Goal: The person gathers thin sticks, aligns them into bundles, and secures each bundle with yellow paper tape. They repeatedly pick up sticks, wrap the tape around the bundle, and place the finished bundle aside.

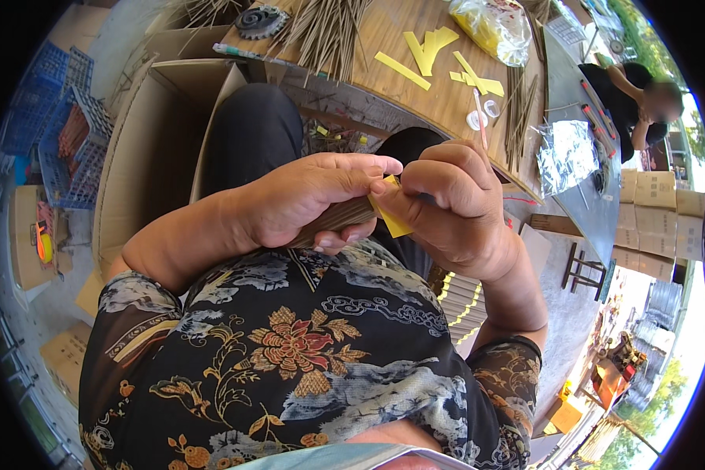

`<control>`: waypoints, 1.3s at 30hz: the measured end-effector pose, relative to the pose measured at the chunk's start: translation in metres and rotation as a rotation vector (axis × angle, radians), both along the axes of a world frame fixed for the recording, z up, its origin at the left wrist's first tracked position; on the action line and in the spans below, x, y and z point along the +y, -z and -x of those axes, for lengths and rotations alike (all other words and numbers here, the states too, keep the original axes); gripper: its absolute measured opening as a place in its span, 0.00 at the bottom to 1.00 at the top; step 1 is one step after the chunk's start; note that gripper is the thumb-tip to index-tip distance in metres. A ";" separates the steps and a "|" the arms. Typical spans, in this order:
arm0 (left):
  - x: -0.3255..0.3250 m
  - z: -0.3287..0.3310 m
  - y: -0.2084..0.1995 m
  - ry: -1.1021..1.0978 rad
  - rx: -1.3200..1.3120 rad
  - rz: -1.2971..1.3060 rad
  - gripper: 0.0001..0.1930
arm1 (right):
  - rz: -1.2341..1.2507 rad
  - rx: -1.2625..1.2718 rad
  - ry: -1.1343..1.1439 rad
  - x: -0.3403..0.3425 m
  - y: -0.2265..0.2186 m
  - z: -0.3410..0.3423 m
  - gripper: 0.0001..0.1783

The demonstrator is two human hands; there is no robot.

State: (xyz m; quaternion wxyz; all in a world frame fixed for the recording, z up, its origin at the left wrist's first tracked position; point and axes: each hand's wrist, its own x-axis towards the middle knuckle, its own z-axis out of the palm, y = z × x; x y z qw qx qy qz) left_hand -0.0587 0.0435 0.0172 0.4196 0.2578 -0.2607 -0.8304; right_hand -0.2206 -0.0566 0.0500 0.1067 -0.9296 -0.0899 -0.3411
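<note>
A bundle of thin brown sticks (338, 219), like incense sticks, rests in my left hand (290, 196), whose fingers curl under it. My left index finger and thumb reach toward the bundle's right end. There, my right hand (458, 204) pinches a yellow paper strip (393, 221) between thumb and bent fingers. The strip lies against the end of the bundle, and one end hangs down. How far it goes round the sticks is hidden by my fingers. Both hands meet above my lap.
The wooden table (384, 98) ahead carries loose brown sticks (321, 31), yellow paper strips (427, 51), a plastic bag (493, 27) and small white lids (475, 120). An open cardboard box (145, 149) stands left, beside blue crates (78, 149). Another person (630, 98) sits at the far right.
</note>
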 end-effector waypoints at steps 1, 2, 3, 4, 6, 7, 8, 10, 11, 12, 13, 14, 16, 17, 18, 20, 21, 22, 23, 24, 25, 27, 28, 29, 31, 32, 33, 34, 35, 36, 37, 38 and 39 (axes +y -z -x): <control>0.000 0.000 -0.001 0.001 0.013 -0.003 0.20 | 0.029 -0.033 -0.017 -0.001 0.002 -0.001 0.15; 0.001 0.000 -0.003 0.002 0.026 -0.005 0.19 | 0.059 -0.066 -0.034 -0.002 0.003 -0.003 0.15; 0.001 -0.001 -0.004 0.009 0.033 -0.014 0.19 | 0.075 -0.086 -0.052 -0.003 0.004 -0.003 0.15; 0.001 -0.001 -0.006 0.012 0.038 -0.024 0.19 | 0.094 -0.101 -0.068 -0.003 0.005 -0.004 0.14; 0.002 -0.002 -0.008 0.003 0.045 -0.045 0.20 | 0.135 -0.126 -0.092 -0.004 0.004 -0.002 0.12; 0.002 -0.001 -0.009 -0.006 0.044 -0.057 0.21 | 0.157 -0.138 -0.097 -0.005 0.004 -0.002 0.10; 0.003 -0.001 -0.011 -0.014 0.044 -0.069 0.21 | 0.152 -0.162 -0.110 -0.005 0.005 -0.003 0.10; 0.004 0.000 -0.017 -0.049 0.029 -0.075 0.22 | 0.144 -0.212 -0.130 -0.007 0.008 -0.006 0.10; 0.005 0.000 -0.020 -0.066 0.019 -0.078 0.23 | 0.160 -0.216 -0.121 -0.007 0.009 -0.006 0.10; 0.004 -0.002 -0.018 -0.065 0.010 -0.059 0.23 | 0.176 -0.219 -0.110 -0.007 0.010 -0.006 0.10; 0.003 -0.004 -0.014 -0.067 0.003 -0.038 0.24 | 0.192 -0.221 -0.102 -0.008 0.010 -0.007 0.10; 0.003 -0.006 -0.012 -0.068 -0.005 -0.018 0.25 | 0.179 -0.205 -0.090 -0.007 0.009 -0.006 0.10; 0.005 -0.006 -0.017 -0.155 -0.169 0.019 0.31 | 0.074 -0.179 -0.050 -0.002 0.005 -0.001 0.14; 0.006 -0.007 -0.020 -0.200 -0.252 0.039 0.34 | -0.018 -0.171 -0.023 0.001 0.004 0.002 0.16; 0.006 -0.010 -0.024 -0.213 -0.283 0.065 0.33 | -0.189 -0.166 0.020 0.007 0.002 0.008 0.19; 0.010 -0.005 -0.027 -0.339 -0.368 0.129 0.33 | -0.576 -0.175 0.122 0.009 0.008 0.010 0.27; 0.011 -0.004 -0.028 -0.401 -0.410 0.163 0.33 | -0.873 -0.147 0.181 0.013 0.015 0.005 0.28; 0.011 -0.008 -0.026 -0.396 -0.479 0.192 0.30 | -1.103 -0.074 0.187 0.018 0.019 0.001 0.28; 0.010 -0.007 -0.025 -0.409 -0.507 0.213 0.28 | -1.332 0.002 0.186 0.024 0.021 -0.003 0.28; 0.011 -0.006 -0.024 -0.423 -0.536 0.236 0.26 | -1.487 0.060 0.127 0.030 0.017 -0.007 0.27; 0.012 -0.004 -0.023 -0.435 -0.556 0.257 0.24 | -1.441 0.035 0.080 0.035 0.021 -0.009 0.20; 0.011 0.000 -0.022 -0.438 -0.505 0.275 0.18 | -1.532 -0.065 -0.047 0.037 0.024 -0.016 0.12; 0.009 -0.002 -0.018 -0.432 -0.486 0.292 0.18 | -1.428 -0.072 -0.026 0.036 0.027 -0.016 0.11; 0.009 -0.004 -0.017 -0.426 -0.466 0.309 0.18 | -1.324 -0.078 -0.005 0.034 0.030 -0.016 0.10; 0.010 -0.004 -0.019 -0.408 -0.471 0.331 0.18 | -1.168 -0.095 0.012 0.030 0.033 -0.016 0.09; 0.011 -0.004 -0.020 -0.401 -0.460 0.338 0.18 | -1.117 -0.106 0.008 0.029 0.033 -0.016 0.09; 0.012 -0.005 -0.021 -0.394 -0.449 0.346 0.18 | -1.065 -0.117 0.004 0.027 0.034 -0.017 0.09; 0.012 -0.005 -0.021 -0.381 -0.435 0.351 0.18 | -1.020 -0.156 -0.026 0.025 0.035 -0.018 0.08; 0.012 -0.005 -0.021 -0.367 -0.422 0.355 0.18 | -0.975 -0.195 -0.056 0.023 0.036 -0.019 0.07; 0.012 -0.005 -0.021 -0.354 -0.409 0.360 0.19 | -0.928 -0.234 -0.086 0.021 0.037 -0.020 0.07; 0.013 -0.004 -0.022 -0.354 -0.389 0.348 0.19 | -0.904 -0.219 -0.094 0.020 0.036 -0.019 0.07; 0.013 -0.002 -0.022 -0.354 -0.370 0.336 0.19 | -0.880 -0.204 -0.101 0.018 0.033 -0.017 0.06; 0.014 -0.001 -0.022 -0.355 -0.351 0.324 0.19 | -0.855 -0.189 -0.108 0.016 0.031 -0.016 0.06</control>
